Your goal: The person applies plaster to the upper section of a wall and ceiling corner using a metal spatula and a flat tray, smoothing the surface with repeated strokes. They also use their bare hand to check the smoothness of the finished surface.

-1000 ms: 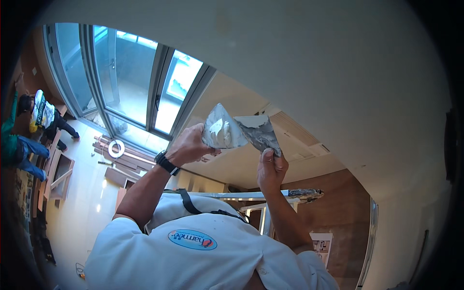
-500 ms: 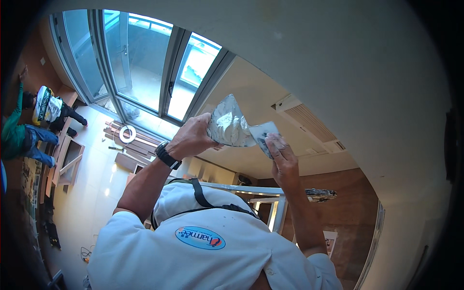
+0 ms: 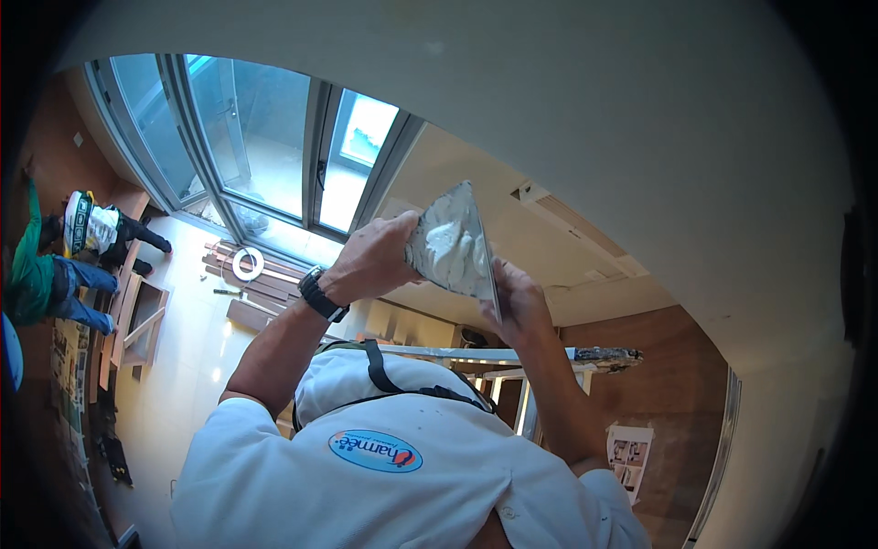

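Observation:
My left hand (image 3: pixel 373 260), with a black watch at the wrist, grips a flat, roughly triangular putty board (image 3: pixel 422 240) by its left side. A mound of whitish putty (image 3: pixel 453 245) lies on the board. Close against the board's right edge, my right hand (image 3: pixel 519 302) is closed around a thin scraper (image 3: pixel 496 291). Seen nearly edge-on, the scraper's blade shows as a narrow strip. Most of the right fingers are hidden behind it.
A pale smooth surface (image 3: pixel 658 137) spans the upper right. Metal-framed glass doors (image 3: pixel 265 137) stand upper left. Planks (image 3: pixel 261 284) and a white coil (image 3: pixel 248 263) lie on the floor. Two people (image 3: pixel 64 265) are far left. A metal ladder-like frame (image 3: pixel 526 403) stands below my arms.
My right hand has turned the scraper from showing its broad face to edge-on, against the board. The board has shifted slightly right and tilted. The whole view has moved a little.

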Motion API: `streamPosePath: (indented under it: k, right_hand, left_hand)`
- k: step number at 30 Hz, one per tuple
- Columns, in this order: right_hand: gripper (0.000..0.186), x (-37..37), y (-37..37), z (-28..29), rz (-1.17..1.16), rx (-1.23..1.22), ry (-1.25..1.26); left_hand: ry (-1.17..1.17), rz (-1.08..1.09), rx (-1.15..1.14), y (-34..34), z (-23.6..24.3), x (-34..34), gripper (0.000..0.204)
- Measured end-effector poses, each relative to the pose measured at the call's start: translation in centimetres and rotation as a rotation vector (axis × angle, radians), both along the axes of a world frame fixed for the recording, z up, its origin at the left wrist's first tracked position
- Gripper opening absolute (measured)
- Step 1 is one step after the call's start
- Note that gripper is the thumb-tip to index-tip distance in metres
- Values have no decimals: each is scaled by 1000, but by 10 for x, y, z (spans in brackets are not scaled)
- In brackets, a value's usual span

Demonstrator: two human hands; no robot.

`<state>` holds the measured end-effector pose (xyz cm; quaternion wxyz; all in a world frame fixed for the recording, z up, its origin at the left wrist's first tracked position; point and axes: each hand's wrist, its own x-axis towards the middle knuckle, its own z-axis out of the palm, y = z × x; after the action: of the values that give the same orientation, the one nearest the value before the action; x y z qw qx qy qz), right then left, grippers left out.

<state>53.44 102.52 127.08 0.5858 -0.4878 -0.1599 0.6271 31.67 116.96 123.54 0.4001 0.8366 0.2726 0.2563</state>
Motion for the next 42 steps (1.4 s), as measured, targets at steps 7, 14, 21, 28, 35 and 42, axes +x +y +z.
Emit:
streamPosePath:
  k: [7,14,21,28,35,42]
  right_hand:
    - [22,55,30,-81,-628,-74,-125]
    - [37,-14,26,-68,-375,33,-30]
    - [38,-43,1,-72,-396,43,-31]
    - [26,-39,-11,-108,-340,82,-310]
    - [29,-17,-27,-78,-205,0,-1140]
    - [25,4,-70,7,334,42,-1381]
  left_hand:
    - [-107,-176,-50,-15,4,1,52]
    - [-278,-29,-143,-11,-7,8,53]
    - [-325,40,-619,-21,-23,31,40]
    - [-304,11,-655,-15,-36,35,39]
    - [-345,45,-647,4,-58,34,38]
    - [-292,-13,-657,8,-66,48,38]
